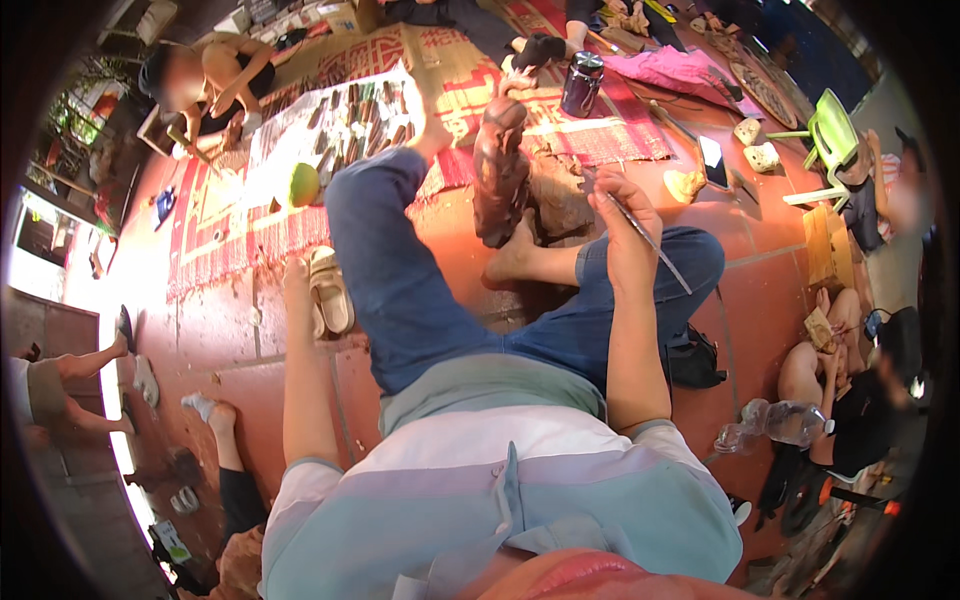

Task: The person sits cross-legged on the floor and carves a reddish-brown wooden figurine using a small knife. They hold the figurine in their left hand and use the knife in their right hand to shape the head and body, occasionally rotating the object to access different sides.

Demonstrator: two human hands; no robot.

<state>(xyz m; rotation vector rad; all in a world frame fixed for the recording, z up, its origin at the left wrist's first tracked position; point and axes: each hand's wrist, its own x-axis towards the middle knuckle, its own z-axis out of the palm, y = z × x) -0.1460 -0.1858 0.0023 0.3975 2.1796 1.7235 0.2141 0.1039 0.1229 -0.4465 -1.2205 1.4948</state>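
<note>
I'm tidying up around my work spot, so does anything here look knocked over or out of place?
One thing: a clear plastic bottle lies on its side on the red floor, to the right. The wooden carving stands upright between the feet, and the right hand holds a thin tool. Nothing looks spilled.

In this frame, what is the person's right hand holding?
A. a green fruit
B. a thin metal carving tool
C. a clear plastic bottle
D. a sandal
B: the right hand grips a thin metal tool beside the dark wooden carving, while the plastic bottle lies apart on the floor.
</note>
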